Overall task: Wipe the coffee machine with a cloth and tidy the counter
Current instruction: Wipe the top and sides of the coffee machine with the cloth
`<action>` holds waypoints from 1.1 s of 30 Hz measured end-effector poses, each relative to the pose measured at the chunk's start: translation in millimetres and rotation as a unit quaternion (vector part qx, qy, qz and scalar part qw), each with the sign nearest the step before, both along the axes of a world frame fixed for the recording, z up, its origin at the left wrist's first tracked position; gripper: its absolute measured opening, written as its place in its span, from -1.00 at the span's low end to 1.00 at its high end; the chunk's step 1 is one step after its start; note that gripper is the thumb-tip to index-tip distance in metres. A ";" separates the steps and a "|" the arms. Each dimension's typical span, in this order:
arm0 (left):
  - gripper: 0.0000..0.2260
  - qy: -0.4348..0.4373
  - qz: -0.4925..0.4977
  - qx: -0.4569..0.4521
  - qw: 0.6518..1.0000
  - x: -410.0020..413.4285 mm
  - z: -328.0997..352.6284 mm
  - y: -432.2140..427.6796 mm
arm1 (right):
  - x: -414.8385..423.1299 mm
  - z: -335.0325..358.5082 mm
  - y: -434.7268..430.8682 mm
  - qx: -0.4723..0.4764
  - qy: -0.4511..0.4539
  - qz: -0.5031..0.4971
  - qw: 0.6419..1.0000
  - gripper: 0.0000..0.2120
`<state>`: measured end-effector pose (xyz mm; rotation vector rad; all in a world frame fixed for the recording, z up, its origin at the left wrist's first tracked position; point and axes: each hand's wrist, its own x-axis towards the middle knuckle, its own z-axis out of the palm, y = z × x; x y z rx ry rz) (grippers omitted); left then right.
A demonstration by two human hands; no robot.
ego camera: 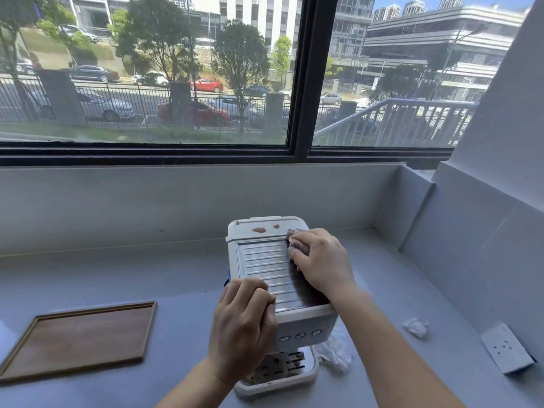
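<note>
White plastic coffee machine (294, 319) with ribbed metal top, matt wooden tray (79, 337), smooth glossy counter (147, 278), crumpled paper (416, 326)

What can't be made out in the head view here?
- Grey cloth: mostly hidden under the right hand.
- White coffee machine front: covered by the left hand.
- Crumpled white tissue: partly behind the machine.
- White wall socket: details too small.
</note>
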<state>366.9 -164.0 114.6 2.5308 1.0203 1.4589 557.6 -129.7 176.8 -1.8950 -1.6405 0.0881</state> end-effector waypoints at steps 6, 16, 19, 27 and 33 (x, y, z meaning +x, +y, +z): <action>-0.83 0.005 -0.019 -0.002 1.000 -1.9 -2.2 2.0 | -16.8 -2.7 -19.9 -0.011 -0.011 0.189 0.982 -0.74; -0.63 0.019 -0.043 -0.172 0.984 -12.6 21.7 23.3 | 3.7 -15.0 -90.6 0.052 -0.001 0.158 0.986 -0.73; -0.54 0.039 -0.030 -0.192 0.980 -12.9 19.5 21.5 | 25.7 -16.2 -91.3 0.101 0.085 0.019 0.991 -0.80; -0.44 0.030 -0.001 -0.205 0.978 -11.0 22.3 16.6 | -11.0 -5.7 -71.5 0.015 -0.055 0.202 0.978 -0.68; -0.46 0.052 0.008 -0.211 0.976 -12.5 24.8 14.1 | -7.0 10.7 9.8 -0.026 -0.054 0.119 0.991 -0.77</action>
